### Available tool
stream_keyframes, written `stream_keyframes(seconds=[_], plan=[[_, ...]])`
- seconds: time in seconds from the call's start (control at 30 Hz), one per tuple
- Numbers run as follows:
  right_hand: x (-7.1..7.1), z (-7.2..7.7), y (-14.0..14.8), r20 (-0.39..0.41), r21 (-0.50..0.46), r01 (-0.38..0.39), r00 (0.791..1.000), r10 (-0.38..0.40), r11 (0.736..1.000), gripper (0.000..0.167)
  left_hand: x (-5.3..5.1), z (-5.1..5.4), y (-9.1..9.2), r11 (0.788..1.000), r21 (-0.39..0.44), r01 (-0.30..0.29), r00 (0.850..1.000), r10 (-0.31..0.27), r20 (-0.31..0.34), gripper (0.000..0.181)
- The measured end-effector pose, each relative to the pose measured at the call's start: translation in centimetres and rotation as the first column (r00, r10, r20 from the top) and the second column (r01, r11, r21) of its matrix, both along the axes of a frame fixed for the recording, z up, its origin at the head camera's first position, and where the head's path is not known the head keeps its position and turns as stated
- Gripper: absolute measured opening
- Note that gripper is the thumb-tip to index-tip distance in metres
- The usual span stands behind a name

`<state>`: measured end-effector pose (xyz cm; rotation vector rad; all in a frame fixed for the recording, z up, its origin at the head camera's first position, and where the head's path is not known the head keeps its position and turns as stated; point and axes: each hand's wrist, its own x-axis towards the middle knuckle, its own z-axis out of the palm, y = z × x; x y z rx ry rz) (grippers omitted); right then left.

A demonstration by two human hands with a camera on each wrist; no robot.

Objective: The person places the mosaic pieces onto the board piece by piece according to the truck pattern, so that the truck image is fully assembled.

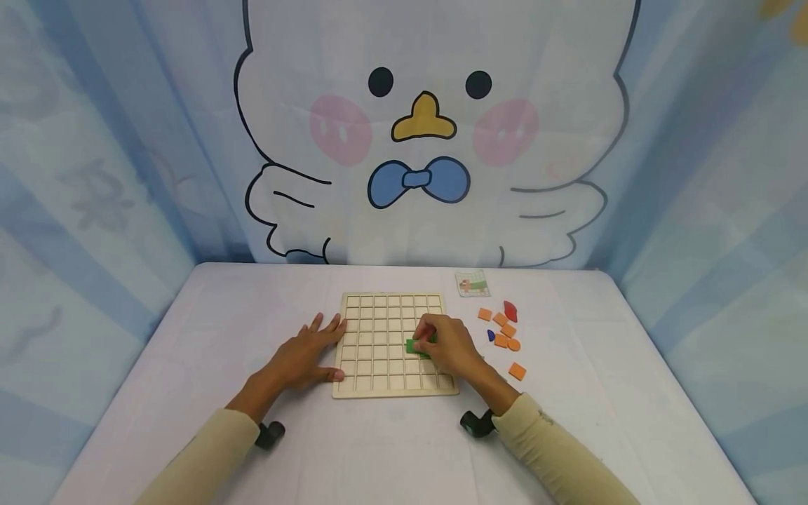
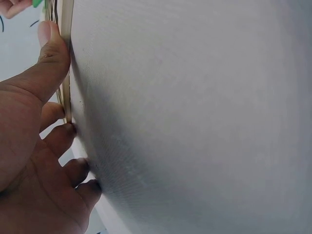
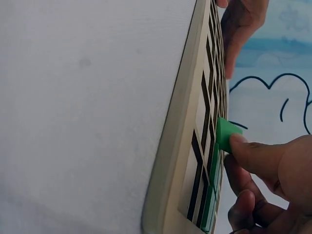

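A pale wooden grid board [image 1: 379,337] lies on the table. Along its left edge rests my left hand [image 1: 309,354], fingers spread, with the thumb [image 2: 51,53] touching the board's side. My right hand [image 1: 449,345] is over the right half of the board. Between its thumb and fingers it pinches a green tile [image 3: 225,134], tilted up from the grid. More green tiles [image 3: 213,187] lie in the grid cells close below, seen in the right wrist view; the right hand partly hides them in the head view.
Right of the board lie several orange pieces [image 1: 501,341], a red leaf-shaped piece [image 1: 510,311] and a small dark blue piece [image 1: 491,336]. A picture card [image 1: 473,284] lies behind them. A curtain with a cartoon animal [image 1: 416,231] hangs behind the white table [image 1: 271,294].
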<state>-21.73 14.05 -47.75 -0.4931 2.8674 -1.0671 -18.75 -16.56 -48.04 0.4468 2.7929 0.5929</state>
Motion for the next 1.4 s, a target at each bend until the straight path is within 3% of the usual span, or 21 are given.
stream_keyframes(seconds=[0.33, 0.57, 0.97, 1.23, 1.4], plan=[[0.0, -0.4, -0.4, 0.009, 0.052, -0.018, 1.000, 0.017, 0.999, 0.018, -0.1, -0.1, 0.2, 1.000, -0.003, -0.004, 1.000, 0.004, 0.008, 0.105], [0.1, -0.1, 0.1, 0.018, 0.013, -0.002, 1.000, 0.002, 1.000, 0.015, -0.1, -0.2, 0.2, 1.000, 0.005, -0.006, 1.000, 0.006, 0.005, 0.106], [0.0, 1.0, 4.2, 0.028, -0.051, 0.094, 0.995, -0.093, 0.994, 0.011, 0.0, 0.1, 0.1, 1.000, -0.010, 0.012, 1.000, -0.012, -0.007, 0.104], [0.2, 1.0, 6.8, 0.051, 0.008, 0.174, 0.983, -0.174, 0.985, 0.013, -0.2, -0.2, 0.1, 0.999, -0.024, 0.021, 1.000, -0.021, -0.009, 0.103], [0.4, 0.9, 7.6, 0.100, 0.065, 0.148, 0.983, -0.155, 0.987, 0.017, -0.2, -0.3, 0.1, 1.000, -0.027, 0.012, 1.000, -0.012, -0.010, 0.103]])
